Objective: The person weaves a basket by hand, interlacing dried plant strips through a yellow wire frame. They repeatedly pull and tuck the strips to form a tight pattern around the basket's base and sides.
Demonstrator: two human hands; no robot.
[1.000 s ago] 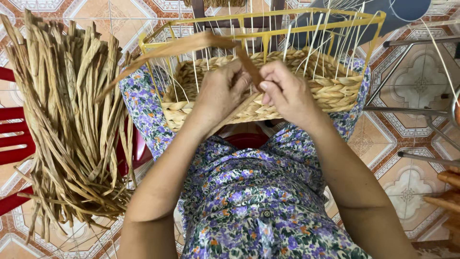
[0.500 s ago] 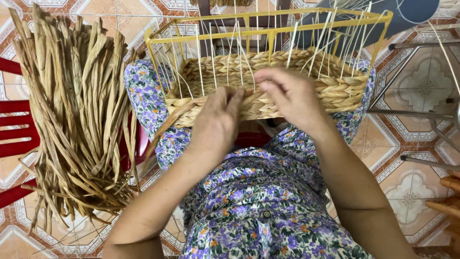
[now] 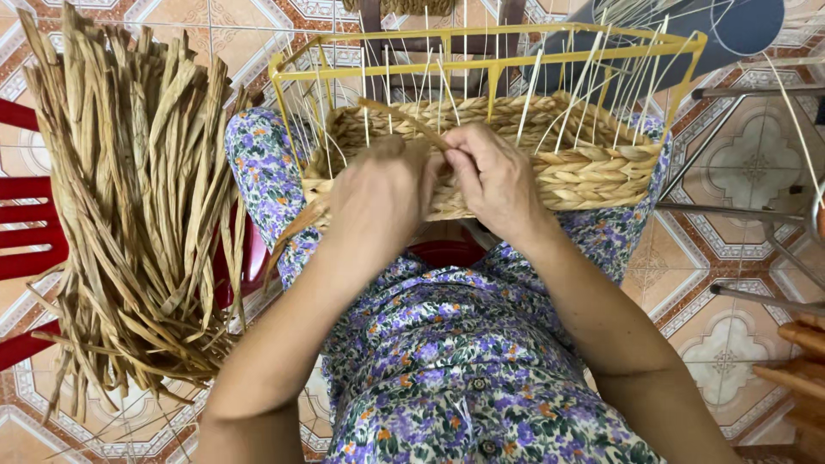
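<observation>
Both your hands are pinched shut on one dried strand (image 3: 404,119): your right hand (image 3: 498,176) grips it at the basket's (image 3: 593,167) near wall, your left hand (image 3: 378,193) touching beside it. You look mid-weave; next, it seems, comes threading between the thin uprights (image 3: 550,94), pulled snug. The spare bundle (image 3: 137,215) lies well left.

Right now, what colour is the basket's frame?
Yellow: the frame above the woven straw shows best in the head view.

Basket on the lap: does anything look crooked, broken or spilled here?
Nothing stands out. The half-woven basket sits level in its yellow frame, both hands work one strand at the near wall, and the dried fibre bundle lies heaped on the red chair.
</observation>
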